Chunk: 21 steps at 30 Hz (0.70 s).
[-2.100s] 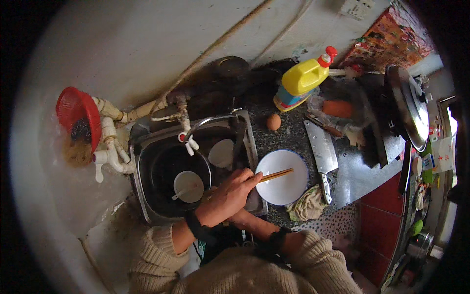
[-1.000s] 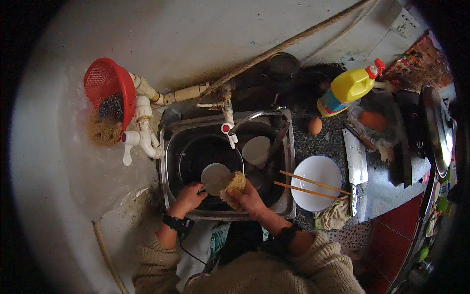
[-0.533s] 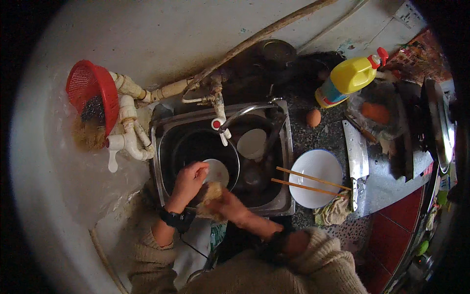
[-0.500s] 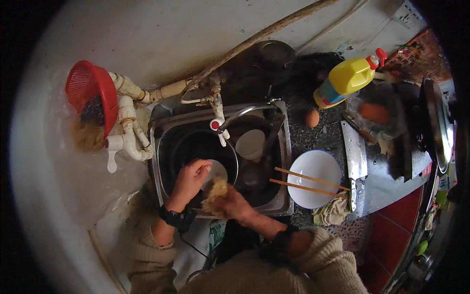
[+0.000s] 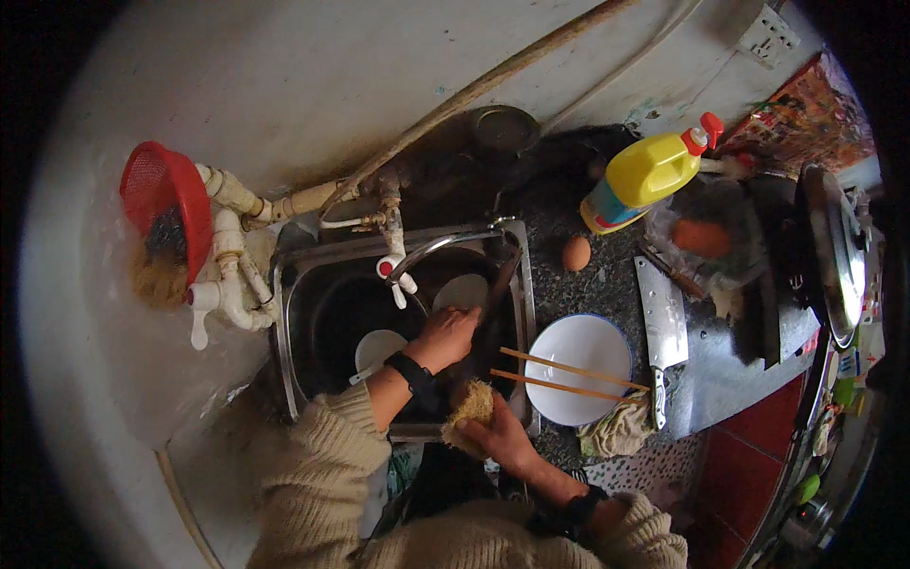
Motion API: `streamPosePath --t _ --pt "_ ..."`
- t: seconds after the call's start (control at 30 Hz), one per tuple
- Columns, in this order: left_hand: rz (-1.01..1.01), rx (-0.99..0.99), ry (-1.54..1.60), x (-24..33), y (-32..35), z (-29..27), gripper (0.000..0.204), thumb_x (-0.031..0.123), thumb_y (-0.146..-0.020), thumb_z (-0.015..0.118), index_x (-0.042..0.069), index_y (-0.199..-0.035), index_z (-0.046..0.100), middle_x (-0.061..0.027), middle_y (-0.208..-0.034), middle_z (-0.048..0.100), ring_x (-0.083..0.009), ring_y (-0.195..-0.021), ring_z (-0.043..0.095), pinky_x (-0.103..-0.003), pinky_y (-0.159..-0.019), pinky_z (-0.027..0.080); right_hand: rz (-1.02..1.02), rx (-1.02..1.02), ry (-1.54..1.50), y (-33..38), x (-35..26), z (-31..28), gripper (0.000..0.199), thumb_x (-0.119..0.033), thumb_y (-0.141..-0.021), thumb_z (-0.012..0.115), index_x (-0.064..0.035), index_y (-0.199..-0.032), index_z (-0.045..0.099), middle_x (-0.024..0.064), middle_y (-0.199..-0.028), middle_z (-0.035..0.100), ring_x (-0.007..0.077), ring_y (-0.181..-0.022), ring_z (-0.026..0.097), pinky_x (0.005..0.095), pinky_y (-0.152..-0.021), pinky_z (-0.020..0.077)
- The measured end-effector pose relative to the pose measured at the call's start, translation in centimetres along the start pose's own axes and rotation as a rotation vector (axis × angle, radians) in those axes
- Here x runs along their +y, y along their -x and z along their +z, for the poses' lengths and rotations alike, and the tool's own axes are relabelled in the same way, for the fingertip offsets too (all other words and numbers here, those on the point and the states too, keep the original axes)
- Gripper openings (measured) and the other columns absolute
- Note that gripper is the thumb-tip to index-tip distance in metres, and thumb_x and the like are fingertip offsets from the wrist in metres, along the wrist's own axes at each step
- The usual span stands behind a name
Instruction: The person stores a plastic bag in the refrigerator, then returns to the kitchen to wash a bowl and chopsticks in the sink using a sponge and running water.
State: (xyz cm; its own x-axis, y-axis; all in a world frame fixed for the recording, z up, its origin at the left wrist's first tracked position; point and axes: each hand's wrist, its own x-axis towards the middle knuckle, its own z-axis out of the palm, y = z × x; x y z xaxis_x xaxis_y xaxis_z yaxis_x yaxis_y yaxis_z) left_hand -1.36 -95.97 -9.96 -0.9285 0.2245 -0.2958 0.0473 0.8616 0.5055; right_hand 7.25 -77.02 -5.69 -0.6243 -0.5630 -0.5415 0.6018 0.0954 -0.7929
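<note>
Surface: dark speckled surface [image 5: 616, 294] fills the centre right of the frame, crowded with kitchen things.
Sink: steel sink [image 5: 284, 313] sits left of centre, with a curved tap [image 5: 431, 248] over it and at least 2 pale dishes inside.
White plate: white plate [image 5: 578, 356] stands on the surface just right of the sink, with 2 chopsticks [image 5: 569, 377] lying loose across it.
Cleaver: cleaver [image 5: 662, 332] lies just right of the plate, blade toward the upper frame.
Bottle: yellow bottle [image 5: 645, 178] stands tilted in the upper right, with an egg [image 5: 575, 253] below it.
Strainer: red strainer [image 5: 169, 213] hangs on the white pipes at the upper left.
Left hand: left hand [image 5: 445, 337] reaches into the sink at centre frame, fingers curled down onto a pale dish [image 5: 462, 291]; whether they pinch its rim I cannot tell.
Right hand: right hand [image 5: 498, 436] is at the sink's lower right corner, fingers closed around the sponge.
Sponge: tan scouring sponge [image 5: 469, 410] is held over the sink rim, lower centre.
Risk: a wet dish could slip from the left hand and chip against the steel; an elbow swing could likely knock the chopsticks off, and the cleaver lies close by.
</note>
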Motion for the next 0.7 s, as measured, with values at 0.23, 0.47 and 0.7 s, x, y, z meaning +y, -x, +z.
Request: streamPosePath --t 0.23,0.47,0.7 --pt "-0.075 0.164 0.028 -3.2 -1.8 4.5 0.022 0.004 -0.078 0.054 0.0 -0.099 0.06 -0.0248 -0.092 0.063 -0.0416 -0.09 0.06 -0.047 -0.077 0.049 0.072 -0.006 -0.102 1.2 -0.1 -1.3 0.053 -0.016 -0.086 0.068 0.0006 -0.129 0.041 0.0108 -0.111 0.059 0.0171 -0.1 0.058 0.0317 -0.088 0.0482" --pt "-0.351 0.175 0.417 -0.5 -3.1 0.7 0.013 0.009 -0.081 0.062 0.001 -0.09 0.06 -0.018 -0.085 0.062 -0.0294 -0.075 0.06 -0.037 -0.066 0.046 0.102 0.019 0.042 1.8 -0.8 -1.9 0.058 -0.018 -0.085 0.07 0.0003 -0.13 0.039 0.0101 -0.109 0.06 0.0173 -0.098 0.059 0.0319 -0.086 0.0494" --pt "-0.422 0.259 1.301 -0.8 1.3 -1.1 0.013 0.013 -0.089 0.059 0.005 -0.099 0.059 0.0007 -0.087 0.058 -0.0078 -0.075 0.051 -0.027 -0.068 0.043 0.038 -0.019 -0.115 1.7 -1.1 -1.2 0.055 -0.015 -0.085 0.068 -0.0003 -0.13 0.04 0.0092 -0.111 0.059 0.0172 -0.098 0.059 0.0311 -0.084 0.0498"
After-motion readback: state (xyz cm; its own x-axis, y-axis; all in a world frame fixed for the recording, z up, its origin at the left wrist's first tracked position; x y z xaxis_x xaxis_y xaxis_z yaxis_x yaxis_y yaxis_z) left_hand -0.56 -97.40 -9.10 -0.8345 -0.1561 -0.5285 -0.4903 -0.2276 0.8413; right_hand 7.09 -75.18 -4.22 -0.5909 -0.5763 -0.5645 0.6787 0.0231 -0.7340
